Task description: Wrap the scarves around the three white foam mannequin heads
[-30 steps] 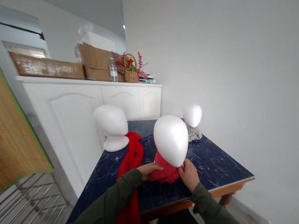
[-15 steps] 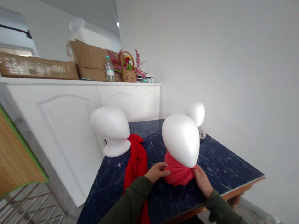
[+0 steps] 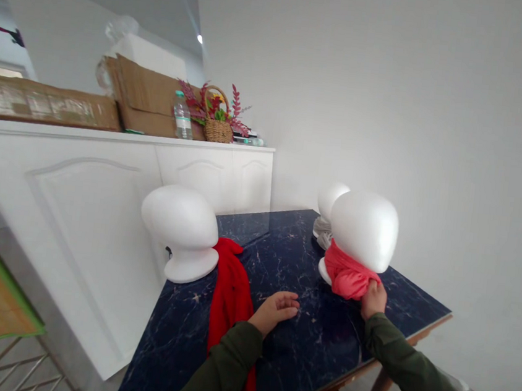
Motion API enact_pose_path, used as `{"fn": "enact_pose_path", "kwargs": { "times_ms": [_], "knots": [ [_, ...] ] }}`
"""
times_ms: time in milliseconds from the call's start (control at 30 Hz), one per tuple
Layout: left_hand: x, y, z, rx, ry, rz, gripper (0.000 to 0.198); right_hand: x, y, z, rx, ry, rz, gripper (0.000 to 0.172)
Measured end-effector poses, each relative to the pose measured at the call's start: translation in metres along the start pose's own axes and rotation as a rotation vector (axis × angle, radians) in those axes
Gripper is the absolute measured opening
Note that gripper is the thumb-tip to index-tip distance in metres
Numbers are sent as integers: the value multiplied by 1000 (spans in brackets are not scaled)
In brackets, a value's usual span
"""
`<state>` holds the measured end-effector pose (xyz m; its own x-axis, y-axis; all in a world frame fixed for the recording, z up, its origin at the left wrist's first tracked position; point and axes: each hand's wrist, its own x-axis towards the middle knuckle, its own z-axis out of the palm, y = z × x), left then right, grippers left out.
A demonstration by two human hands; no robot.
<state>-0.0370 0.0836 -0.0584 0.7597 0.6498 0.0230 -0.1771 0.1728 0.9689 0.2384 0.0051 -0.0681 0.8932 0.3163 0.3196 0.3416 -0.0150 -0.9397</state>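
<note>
A white mannequin head (image 3: 364, 228) stands on the right part of the dark blue marbled table (image 3: 291, 267), with a coral-pink scarf (image 3: 350, 276) wrapped around its neck. My right hand (image 3: 374, 299) is closed on the scarf at the neck's near right side. Apart from it, my left hand (image 3: 275, 312) hovers over the middle of the table, holding nothing, its fingers loosely apart. Left of that hand a long red scarf (image 3: 231, 286) runs down the table and passes under my left forearm. Beside the red scarf is a bare white mannequin head (image 3: 181, 224).
Behind the pink-scarfed head stands another white mannequin head (image 3: 330, 196) with a grey scarf (image 3: 322, 230) at its neck. A white cabinet (image 3: 87, 202) at the left carries cardboard boxes (image 3: 150, 97), a plastic bottle (image 3: 183, 117) and a flower basket (image 3: 218, 130).
The head with the pink scarf has shifted right and back across the table, and my right hand went with it. My left hand has let go of the scarf. The view has turned slightly.
</note>
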Motion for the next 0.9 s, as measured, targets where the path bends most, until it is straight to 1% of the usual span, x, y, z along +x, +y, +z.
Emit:
{"fn": "enact_pose_path", "kwargs": {
  "times_ms": [67, 100, 167, 267, 333, 433, 500, 533, 600, 633, 700, 733, 767, 800, 833, 867, 900],
  "knots": [
    [0, 0, 0, 1, -5, -12, 45, 31, 4, -6, -102, 153, -6, 24],
    [-1, 0, 0, 0, -9, -16, 45, 45, 6, -8, -146, 207, -9, 23],
    [0, -1, -1, -4, -17, -19, 45, 67, 9, -10, -215, 275, -9, 21],
    [1, -2, -4, 1, -30, -33, 45, 90, 15, -3, -285, 327, 20, 23],
    [2, -3, -5, 7, -32, -39, 44, 98, 19, 6, -318, 326, 45, 25],
    [2, -5, -6, 39, -40, -28, 44, 104, 26, 18, -353, 253, 52, 26],
    [0, -3, -5, 122, -23, 17, 42, 105, 29, 21, -377, 197, 44, 27],
    [-1, -1, -5, 201, 4, 60, 40, 104, 30, 22, -391, 180, 46, 29],
    [-4, 7, -7, 455, 110, 181, 33, 103, 32, 21, -420, 164, 65, 33],
    [-5, 12, -9, 618, 197, 248, 29, 102, 33, 21, -432, 158, 77, 34],
    [-9, 24, -18, 959, 417, 346, 27, 102, 33, 19, -447, 143, 93, 35],
    [-11, 29, -23, 1114, 533, 358, 30, 102, 33, 18, -455, 132, 98, 36],
    [-13, 33, -30, 1249, 645, 330, 35, 102, 34, 18, -461, 121, 103, 37],
    [-15, 36, -37, 1360, 740, 254, 42, 102, 34, 17, -460, 112, 107, 39],
    [-16, 37, -44, 1440, 814, 134, 50, 102, 34, 17, -452, 111, 106, 40],
    [-17, 38, -50, 1487, 862, -1, 55, 101, 34, 16, -437, 117, 96, 43],
    [-17, 37, -56, 1496, 875, -113, 57, 100, 34, 15, -417, 137, 70, 47]
  ]
}}
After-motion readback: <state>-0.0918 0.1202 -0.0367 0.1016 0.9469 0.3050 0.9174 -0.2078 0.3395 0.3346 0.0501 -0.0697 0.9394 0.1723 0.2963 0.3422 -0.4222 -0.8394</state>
